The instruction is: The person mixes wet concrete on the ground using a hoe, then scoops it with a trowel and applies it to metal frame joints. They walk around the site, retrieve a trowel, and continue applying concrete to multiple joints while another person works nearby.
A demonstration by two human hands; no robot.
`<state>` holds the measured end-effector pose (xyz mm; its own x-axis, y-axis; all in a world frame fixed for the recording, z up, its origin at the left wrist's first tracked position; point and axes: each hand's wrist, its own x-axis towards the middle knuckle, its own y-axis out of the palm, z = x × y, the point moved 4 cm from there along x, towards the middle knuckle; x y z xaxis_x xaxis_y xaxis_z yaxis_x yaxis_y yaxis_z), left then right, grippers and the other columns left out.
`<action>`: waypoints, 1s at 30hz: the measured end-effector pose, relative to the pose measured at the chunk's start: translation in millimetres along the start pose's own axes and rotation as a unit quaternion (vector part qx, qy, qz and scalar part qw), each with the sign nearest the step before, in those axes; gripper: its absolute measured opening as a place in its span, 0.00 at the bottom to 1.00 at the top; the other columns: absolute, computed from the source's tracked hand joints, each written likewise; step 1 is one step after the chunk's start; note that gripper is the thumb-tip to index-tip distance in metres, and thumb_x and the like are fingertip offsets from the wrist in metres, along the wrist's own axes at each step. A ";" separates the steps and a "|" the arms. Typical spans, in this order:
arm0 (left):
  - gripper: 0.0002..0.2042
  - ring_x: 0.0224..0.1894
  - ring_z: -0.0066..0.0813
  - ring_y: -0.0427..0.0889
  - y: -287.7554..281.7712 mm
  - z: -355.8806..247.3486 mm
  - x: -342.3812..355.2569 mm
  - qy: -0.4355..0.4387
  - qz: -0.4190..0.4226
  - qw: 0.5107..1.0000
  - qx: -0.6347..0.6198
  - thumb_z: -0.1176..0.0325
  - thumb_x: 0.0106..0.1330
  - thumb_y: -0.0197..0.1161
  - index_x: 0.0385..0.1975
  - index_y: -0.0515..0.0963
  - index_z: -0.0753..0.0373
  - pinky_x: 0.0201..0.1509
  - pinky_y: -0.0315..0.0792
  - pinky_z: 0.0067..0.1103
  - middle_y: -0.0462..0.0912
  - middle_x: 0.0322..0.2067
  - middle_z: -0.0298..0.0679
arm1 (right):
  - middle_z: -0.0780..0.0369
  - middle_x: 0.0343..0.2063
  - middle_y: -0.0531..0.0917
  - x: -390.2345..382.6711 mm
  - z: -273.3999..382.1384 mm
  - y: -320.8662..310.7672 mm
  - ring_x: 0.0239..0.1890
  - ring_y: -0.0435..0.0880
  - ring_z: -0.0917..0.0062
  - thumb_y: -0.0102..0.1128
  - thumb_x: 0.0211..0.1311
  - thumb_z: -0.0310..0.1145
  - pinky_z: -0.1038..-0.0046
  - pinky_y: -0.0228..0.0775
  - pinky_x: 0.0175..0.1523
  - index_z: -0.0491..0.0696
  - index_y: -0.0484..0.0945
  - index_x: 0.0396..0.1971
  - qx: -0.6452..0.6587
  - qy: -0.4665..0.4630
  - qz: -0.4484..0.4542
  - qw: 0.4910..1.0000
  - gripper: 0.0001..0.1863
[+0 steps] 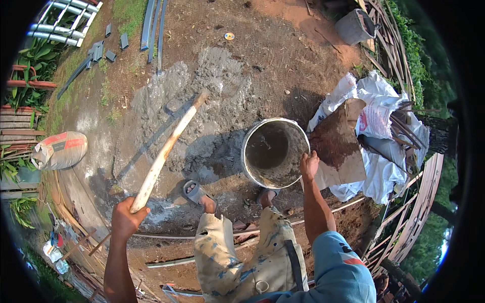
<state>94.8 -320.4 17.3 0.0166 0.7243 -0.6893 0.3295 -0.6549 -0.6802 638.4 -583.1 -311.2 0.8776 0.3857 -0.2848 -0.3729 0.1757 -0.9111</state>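
Observation:
My left hand (pixel 130 218) is closed round the near end of a long wooden tool handle (pixel 169 145). The handle slants away to a heap of wet grey cement mix (pixel 217 76), where I cannot make out the tool's head. My right hand (pixel 309 164) grips the right rim of a large cement-smeared bucket (pixel 298 161). The bucket is tilted, its mouth facing up toward me, with murky grey liquid (pixel 267 144) inside. It is just beyond my right foot, at the near right of the mix. My sandalled left foot (pixel 194 190) is near the mix's edge.
A cement bag (pixel 63 150) stands at the left. White sacks (pixel 376 96) and a stained brown board (pixel 341 144) lie right of the bucket. Another bucket (pixel 355 28) is at the far right. Metal strips (pixel 151 25) lie at the back. Planks (pixel 417 197) are piled at the right.

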 end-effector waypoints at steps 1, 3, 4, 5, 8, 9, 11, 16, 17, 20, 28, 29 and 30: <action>0.16 0.23 0.33 0.81 7.4 9.5 -0.8 0.020 0.002 1.000 0.021 0.63 0.55 0.75 0.35 0.82 0.68 0.30 0.72 0.31 0.82 0.21 0.47 | 0.42 0.58 0.71 -23.7 38.3 -10.7 0.61 0.70 0.48 0.60 0.63 0.31 0.57 0.65 0.65 0.37 0.65 0.64 0.090 -0.112 -0.100 0.985 0.30; 0.16 0.28 0.49 0.85 28.1 32.3 -7.0 0.052 -0.010 0.998 0.036 0.62 0.54 0.75 0.32 0.79 0.68 0.31 0.74 0.35 0.82 0.24 0.53 | 0.45 0.59 0.71 -88.5 114.9 -9.7 0.62 0.70 0.51 0.60 0.65 0.30 0.58 0.63 0.67 0.39 0.67 0.62 0.162 -0.241 -0.120 0.949 0.27; 0.17 0.30 0.52 0.85 43.6 47.4 -7.9 0.042 0.015 0.999 0.030 0.60 0.54 0.74 0.33 0.78 0.67 0.33 0.75 0.37 0.83 0.26 0.54 | 0.46 0.58 0.72 -125.6 154.2 8.0 0.60 0.73 0.51 0.59 0.67 0.32 0.59 0.66 0.65 0.39 0.69 0.61 0.229 -0.260 -0.029 0.938 0.25; 0.18 0.34 0.54 0.86 61.6 64.0 -9.8 0.015 0.043 0.999 0.011 0.58 0.55 0.73 0.35 0.78 0.67 0.37 0.77 0.39 0.85 0.29 0.53 | 0.47 0.57 0.74 -161.2 193.0 40.9 0.60 0.75 0.53 0.58 0.69 0.37 0.61 0.68 0.64 0.39 0.69 0.62 0.309 -0.204 0.150 0.917 0.26; 0.24 0.40 0.58 0.85 133.2 109.3 -12.2 0.001 0.154 0.988 0.020 0.54 0.55 0.69 0.44 0.75 0.66 0.45 0.78 0.44 0.85 0.33 0.57 | 0.47 0.59 0.75 -258.5 287.1 147.7 0.62 0.74 0.60 0.60 0.70 0.52 0.64 0.66 0.66 0.38 0.58 0.71 0.379 0.029 0.430 0.819 0.43; 0.26 0.39 0.60 0.84 156.8 122.6 -17.5 0.011 0.171 0.985 -0.006 0.53 0.55 0.68 0.47 0.73 0.65 0.45 0.78 0.45 0.85 0.32 0.58 | 0.54 0.50 0.80 -274.5 304.0 178.0 0.51 0.82 0.67 0.62 0.70 0.49 0.64 0.75 0.56 0.41 0.66 0.64 0.440 0.164 0.412 0.781 0.34; 0.23 0.34 0.59 0.85 195.5 139.6 -26.5 0.042 0.121 0.992 -0.019 0.53 0.56 0.67 0.42 0.72 0.64 0.42 0.79 0.45 0.85 0.28 0.56 | 0.60 0.38 0.79 -289.5 319.5 210.3 0.37 0.81 0.72 0.61 0.71 0.48 0.67 0.76 0.41 0.44 0.69 0.55 0.444 0.193 0.393 0.782 0.25; 0.19 0.28 0.55 0.86 215.9 172.7 -23.5 0.039 0.118 0.987 -0.102 0.56 0.58 0.66 0.41 0.72 0.63 0.34 0.80 0.44 0.85 0.25 0.53 | 0.67 0.22 0.70 -299.1 349.4 232.9 0.16 0.70 0.80 0.59 0.72 0.47 0.73 0.66 0.21 0.48 0.66 0.41 0.405 0.149 0.363 0.826 0.18; 0.19 0.28 0.54 0.86 211.1 174.0 -6.7 0.021 0.109 0.987 -0.118 0.57 0.59 0.66 0.42 0.72 0.63 0.34 0.80 0.44 0.85 0.25 0.53 | 0.67 0.19 0.70 -295.7 370.1 237.9 0.15 0.70 0.82 0.56 0.73 0.48 0.75 0.65 0.18 0.48 0.64 0.39 0.419 0.104 0.369 0.823 0.19; 0.18 0.29 0.54 0.86 197.2 166.7 68.7 0.016 0.038 0.995 -0.086 0.60 0.60 0.65 0.43 0.71 0.63 0.34 0.80 0.43 0.85 0.26 0.53 | 0.66 0.22 0.70 -269.8 448.5 279.0 0.17 0.72 0.81 0.55 0.73 0.50 0.74 0.67 0.20 0.48 0.65 0.40 0.443 0.055 0.402 0.800 0.19; 0.18 0.35 0.61 0.86 207.6 142.6 245.6 0.025 -0.011 0.982 -0.189 0.67 0.58 0.64 0.45 0.68 0.67 0.38 0.81 0.44 0.84 0.31 0.60 | 0.62 0.19 0.75 -191.6 576.2 401.8 0.16 0.76 0.76 0.53 0.74 0.49 0.68 0.71 0.20 0.40 0.68 0.41 0.351 -0.119 0.393 0.841 0.23; 0.19 0.35 0.62 0.85 220.9 130.5 224.8 0.039 -0.008 0.974 -0.222 0.67 0.57 0.63 0.45 0.66 0.68 0.39 0.81 0.45 0.84 0.31 0.63 | 0.62 0.19 0.75 -193.2 551.7 395.7 0.16 0.76 0.76 0.53 0.75 0.49 0.68 0.72 0.20 0.40 0.68 0.41 0.327 -0.120 0.412 0.842 0.22; 0.21 0.35 0.61 0.86 239.1 119.9 196.0 0.012 0.038 0.972 -0.233 0.67 0.57 0.63 0.46 0.65 0.68 0.39 0.81 0.45 0.83 0.30 0.64 | 0.61 0.19 0.75 -197.7 521.6 383.1 0.16 0.76 0.75 0.52 0.75 0.48 0.68 0.72 0.20 0.40 0.68 0.41 0.310 -0.129 0.422 0.842 0.22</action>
<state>63.6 -360.9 -310.2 0.0780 0.6870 -0.7224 0.7175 -0.5418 -0.4378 164.9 -119.6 -448.5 0.1571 0.7800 -0.6058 -0.9868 0.1490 -0.0641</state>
